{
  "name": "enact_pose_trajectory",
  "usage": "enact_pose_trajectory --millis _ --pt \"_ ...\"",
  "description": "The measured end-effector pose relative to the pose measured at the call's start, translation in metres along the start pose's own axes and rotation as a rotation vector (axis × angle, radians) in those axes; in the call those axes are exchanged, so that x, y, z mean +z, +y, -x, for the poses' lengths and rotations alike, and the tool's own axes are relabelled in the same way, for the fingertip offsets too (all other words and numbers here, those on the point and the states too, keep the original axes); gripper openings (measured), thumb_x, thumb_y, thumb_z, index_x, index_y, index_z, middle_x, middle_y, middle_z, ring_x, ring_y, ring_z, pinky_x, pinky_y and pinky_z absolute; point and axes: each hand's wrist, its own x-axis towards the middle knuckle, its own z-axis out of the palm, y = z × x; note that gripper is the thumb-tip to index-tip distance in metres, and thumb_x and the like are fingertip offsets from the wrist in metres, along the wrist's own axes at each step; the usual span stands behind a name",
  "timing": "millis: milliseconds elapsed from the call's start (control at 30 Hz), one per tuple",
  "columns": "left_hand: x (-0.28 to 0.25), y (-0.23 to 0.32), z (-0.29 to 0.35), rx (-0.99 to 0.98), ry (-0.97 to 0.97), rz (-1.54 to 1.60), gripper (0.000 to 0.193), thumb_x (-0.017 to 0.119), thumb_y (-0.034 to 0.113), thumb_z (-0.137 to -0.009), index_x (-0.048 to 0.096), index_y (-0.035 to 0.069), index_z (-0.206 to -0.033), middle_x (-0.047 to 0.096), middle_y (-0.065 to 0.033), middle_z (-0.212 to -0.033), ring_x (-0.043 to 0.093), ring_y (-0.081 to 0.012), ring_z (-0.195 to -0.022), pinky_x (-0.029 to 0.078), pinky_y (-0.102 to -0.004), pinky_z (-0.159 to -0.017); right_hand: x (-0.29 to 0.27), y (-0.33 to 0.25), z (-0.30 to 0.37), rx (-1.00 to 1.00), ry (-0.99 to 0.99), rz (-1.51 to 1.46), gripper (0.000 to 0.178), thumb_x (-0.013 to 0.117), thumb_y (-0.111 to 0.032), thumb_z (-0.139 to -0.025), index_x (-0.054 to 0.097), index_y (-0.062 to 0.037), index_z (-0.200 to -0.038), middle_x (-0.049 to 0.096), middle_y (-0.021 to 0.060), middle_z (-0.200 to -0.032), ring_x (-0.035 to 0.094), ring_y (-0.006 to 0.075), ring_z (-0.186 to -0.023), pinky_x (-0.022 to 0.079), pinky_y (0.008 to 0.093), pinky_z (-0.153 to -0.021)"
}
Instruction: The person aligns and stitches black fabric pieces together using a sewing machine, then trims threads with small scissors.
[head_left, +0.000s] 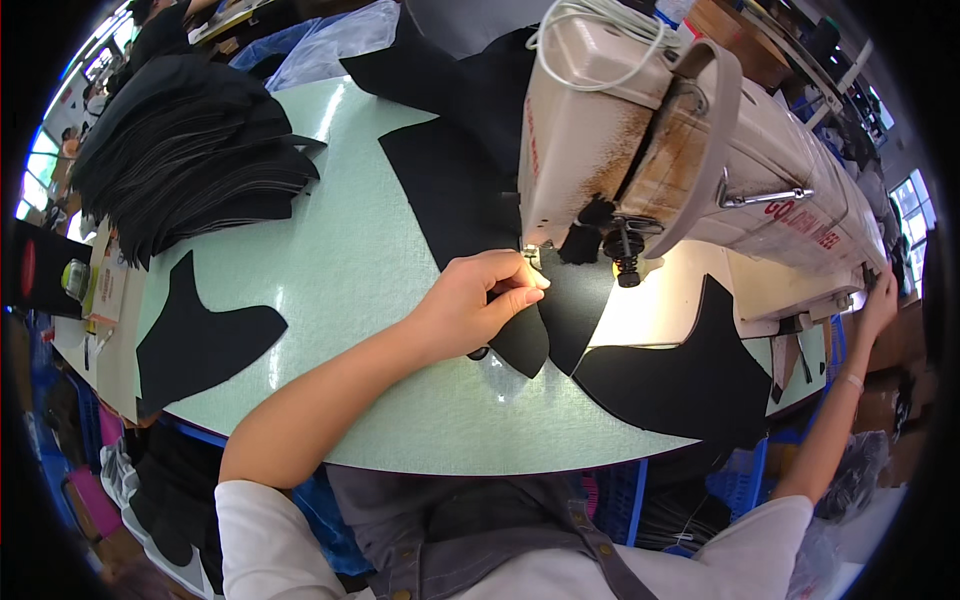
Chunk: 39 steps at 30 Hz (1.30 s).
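Note:
My left hand (480, 300) pinches the edge of a black cut fabric piece (565, 310) right under the needle area of a cream sewing machine (640, 150). The fabric lies flat on the pale green table (340, 260) below the machine head. My right hand (880, 300) reaches far out to the right end of the machine, fingers on the handwheel area, which is mostly hidden. Another black piece (690, 385) lies at the table's front edge to the right of the needle.
A tall stack of black cut pieces (190, 150) sits at the back left. One single black piece (200, 340) lies near the left front edge. More black fabric (450, 180) trails behind the machine. Clear plastic sheeting (330, 40) lies beyond the table.

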Motion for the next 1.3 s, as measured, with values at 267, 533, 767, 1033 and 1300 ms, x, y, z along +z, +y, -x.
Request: enact_pose_trajectory --millis 267,533,767,1033,1300 --pt "0.019 0.03 0.043 -0.112 -0.484 0.495 0.01 0.062 0.011 -0.095 0.063 0.001 -0.098 0.065 -0.0053 -0.096 0.062 -0.0108 -0.091 0.051 -0.0272 -0.082 -0.019 -0.201 0.263 -0.908 -0.498 -0.478 0.016 0.055 -0.001 -0.081 0.064 0.003 -0.094 0.068 0.0141 -0.077 0.064 0.0232 -0.065 0.052 0.0316 -0.064" --pt "0.008 0.03 0.037 -0.017 -0.479 0.5 0.016 0.064 0.014 -0.095 0.063 -0.001 -0.095 0.065 -0.0049 -0.093 0.062 -0.0095 -0.087 0.052 -0.0271 -0.078 0.032 -0.315 0.32 0.322 -1.498 -0.992 0.02 0.059 -0.011 -0.096 0.064 0.0014 -0.111 0.07 0.0086 -0.087 0.057 0.0065 -0.059 0.047 0.0212 -0.054" --pt "-0.018 0.04 0.028 0.877 0.166 -0.844 0.035 0.069 0.003 -0.066 0.068 0.009 -0.1 0.054 -0.0011 -0.074 0.053 -0.0173 -0.058 0.044 -0.028 -0.051 0.045 -0.308 0.346 0.075 -1.365 -0.915 0.025 0.054 -0.019 -0.101 0.067 -0.0005 -0.111 0.06 0.0006 -0.068 0.053 0.0051 -0.055 0.044 0.0195 -0.051" --pt "-0.025 0.035 0.016 0.73 0.422 -1.074 0.018 0.074 0.008 -0.071 0.06 0.008 -0.083 0.054 -0.0007 -0.073 0.052 -0.0164 -0.06 0.043 -0.0283 -0.05 0.068 -0.312 0.34 0.17 -1.454 -0.662 0.015 0.056 -0.015 -0.098 0.06 -0.0009 -0.095 0.06 0.002 -0.065 0.055 0.0062 -0.053 0.044 0.0206 -0.049" --pt "-0.022 0.03 0.007 0.786 0.486 -1.069 0.021 0.078 0.01 -0.072 0.059 0.008 -0.08 0.056 -0.001 -0.07 0.052 -0.0163 -0.057 0.041 -0.0287 -0.048 0.081 -0.314 0.354 0.365 -1.143 -0.796 0.022 0.058 -0.02 -0.098 0.059 -0.0012 -0.086 0.06 0.0048 -0.068 0.054 0.0095 -0.053 0.044 0.0225 -0.048"
